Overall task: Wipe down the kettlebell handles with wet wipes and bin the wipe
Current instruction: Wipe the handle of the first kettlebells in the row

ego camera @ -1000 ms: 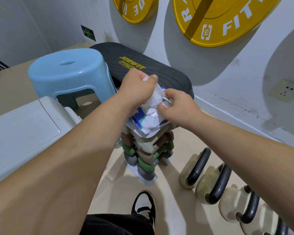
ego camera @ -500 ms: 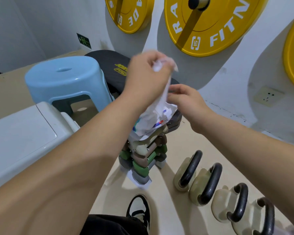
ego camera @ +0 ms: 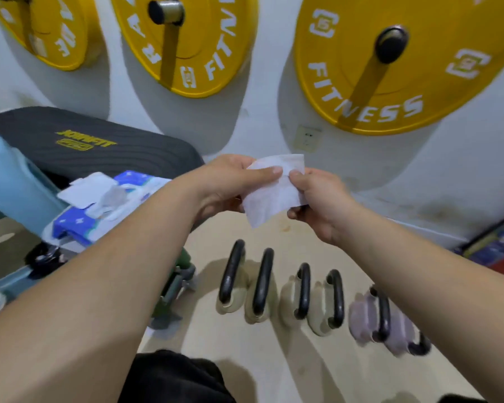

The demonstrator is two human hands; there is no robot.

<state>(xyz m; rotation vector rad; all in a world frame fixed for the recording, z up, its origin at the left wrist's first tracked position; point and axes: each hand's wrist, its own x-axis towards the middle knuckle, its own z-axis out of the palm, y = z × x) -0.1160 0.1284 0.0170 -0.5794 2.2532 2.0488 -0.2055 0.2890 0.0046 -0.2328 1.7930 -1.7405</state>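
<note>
At the far left stands one pale blue stool, and beside it one black padded bench with yellow lettering. One blue and white pack of wet wipes lies with its flap open on top of a stack of dumbbells, which the left forearm mostly hides. In the middle, one white wipe is stretched between two hands above the floor: the left hand has its grip closed on the wipe's left edge with thumb on top, and the right hand pinches the right edge, fingers curled under. Below them a row of kettlebells runs along the floor: four cream ones with black handles, then purple ones, too blurred to count. No hand touches any kettlebell. The floor is beige and bare. Behind, a white wall carries three yellow weight plates on pegs, and one socket sits low between the second and third plates.
</note>
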